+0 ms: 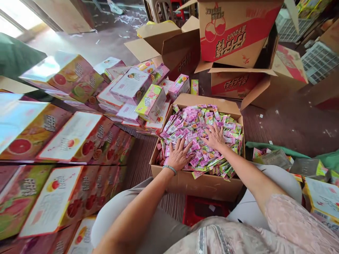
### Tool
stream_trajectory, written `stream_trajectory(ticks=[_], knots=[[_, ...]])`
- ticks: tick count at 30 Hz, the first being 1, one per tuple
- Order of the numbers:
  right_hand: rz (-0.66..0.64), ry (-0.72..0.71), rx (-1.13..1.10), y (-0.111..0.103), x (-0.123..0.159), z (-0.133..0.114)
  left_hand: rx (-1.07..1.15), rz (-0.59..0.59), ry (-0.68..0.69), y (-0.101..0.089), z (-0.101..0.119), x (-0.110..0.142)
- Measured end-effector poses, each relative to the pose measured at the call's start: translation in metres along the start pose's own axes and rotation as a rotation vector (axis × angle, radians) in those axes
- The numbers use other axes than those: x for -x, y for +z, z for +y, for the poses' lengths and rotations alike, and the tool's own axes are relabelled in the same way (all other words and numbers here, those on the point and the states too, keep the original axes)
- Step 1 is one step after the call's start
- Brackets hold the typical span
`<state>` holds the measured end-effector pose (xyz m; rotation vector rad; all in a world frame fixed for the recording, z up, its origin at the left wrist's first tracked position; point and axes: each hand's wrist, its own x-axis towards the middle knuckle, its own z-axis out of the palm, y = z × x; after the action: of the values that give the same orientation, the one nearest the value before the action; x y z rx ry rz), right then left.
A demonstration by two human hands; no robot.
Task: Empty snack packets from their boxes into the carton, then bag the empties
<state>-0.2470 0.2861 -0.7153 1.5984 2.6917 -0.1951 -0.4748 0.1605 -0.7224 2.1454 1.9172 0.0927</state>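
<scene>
Sachets: small pink and green packets [173,125] are lying loose and jumbled, filling an open carton [203,188] between the person's knees; a few are overlapping its near edge.
Left hand: the left hand [178,155] is resting on the near-left part of the heap, fingers spread; a bracelet [170,169] is circling the wrist.
Right hand: the right hand [215,138] is resting farther into the heap, fingers spread; neither hand is visibly pinching a packet, and what is lying under the palms is hidden.
Printed boxes: closed fruit-printed boxes [69,135] are standing stacked at left; more [152,102] are sitting behind the carton.
Large cartons: red-printed cartons [235,38] are standing beyond, one atop another.
Done, as judged: the stacked boxes are looking finished; their contents are not showing.
Outstanding, as judged: the sachets are remaining loose, unsorted; handling is seemingly mid-course.
</scene>
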Motion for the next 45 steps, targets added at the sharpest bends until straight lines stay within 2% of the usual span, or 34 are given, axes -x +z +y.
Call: stream_trajectory(ticks=[3,5,8,11,13,15,16,17,19,21,22,24,26,28,30,33,36,38,41,43,45], knots=[[-0.013,-0.014,-0.024,0.009,-0.007,-0.007,-0.048,-0.048,-0.059,0.018,-0.007,0.001],[-0.056,-0.013,-0.046,0.008,-0.014,-0.009,-0.065,-0.083,-0.098,0.020,-0.010,-0.001],[-0.150,-0.005,-0.112,-0.008,-0.021,-0.006,-0.064,-0.126,-0.106,0.011,-0.009,-0.005],[-0.219,-0.015,-0.215,-0.035,-0.019,0.003,0.007,-0.133,-0.062,-0.007,-0.011,0.000],[-0.148,-0.048,-0.240,-0.053,-0.016,0.013,0.123,-0.072,0.013,-0.020,-0.018,0.005],[-0.023,-0.073,-0.227,-0.069,-0.019,0.025,0.250,0.047,0.085,-0.032,-0.030,0.008],[0.030,-0.073,-0.223,-0.075,-0.024,0.032,0.289,0.127,0.078,-0.038,-0.037,0.007],[0.072,-0.059,-0.225,-0.080,-0.031,0.039,0.306,0.215,0.026,-0.043,-0.044,0.004],[0.117,0.003,-0.247,-0.086,-0.054,0.052,0.279,0.372,-0.191,-0.051,-0.057,-0.007],[0.118,0.097,-0.280,-0.090,-0.085,0.062,0.216,0.427,-0.427,-0.056,-0.068,-0.022],[0.104,0.149,-0.294,-0.090,-0.102,0.065,0.189,0.404,-0.505,-0.056,-0.072,-0.031],[0.060,0.228,-0.314,-0.089,-0.137,0.065,0.147,0.311,-0.561,-0.054,-0.079,-0.049],[-0.011,0.238,-0.322,-0.083,-0.166,0.054,0.115,0.223,-0.532,-0.048,-0.081,-0.064],[-0.106,0.166,-0.301,-0.072,-0.182,0.036,0.091,0.160,-0.488,-0.037,-0.077,-0.073],[-0.161,0.059,-0.246,-0.056,-0.181,0.015,0.072,0.128,-0.465,-0.025,-0.070,-0.077],[-0.125,-0.054,-0.166,-0.027,-0.155,-0.007,0.034,0.155,-0.455,-0.005,-0.058,-0.075],[-0.105,-0.100,-0.128,-0.005,-0.126,-0.011,-0.008,0.185,-0.437,0.008,-0.053,-0.076],[-0.105,-0.102,-0.104,0.002,-0.118,-0.009,-0.020,0.170,-0.439,0.012,-0.053,-0.082],[-0.175,-0.063,-0.092,0.000,-0.124,-0.010,0.006,0.129,-0.453,0.008,-0.054,-0.093],[-0.278,-0.033,-0.113,-0.011,-0.132,-0.013,0.057,0.095,-0.455,0.001,-0.055,-0.097],[-0.282,-0.045,-0.144,-0.028,-0.136,-0.014,0.128,0.073,-0.449,-0.011,-0.057,-0.094]])
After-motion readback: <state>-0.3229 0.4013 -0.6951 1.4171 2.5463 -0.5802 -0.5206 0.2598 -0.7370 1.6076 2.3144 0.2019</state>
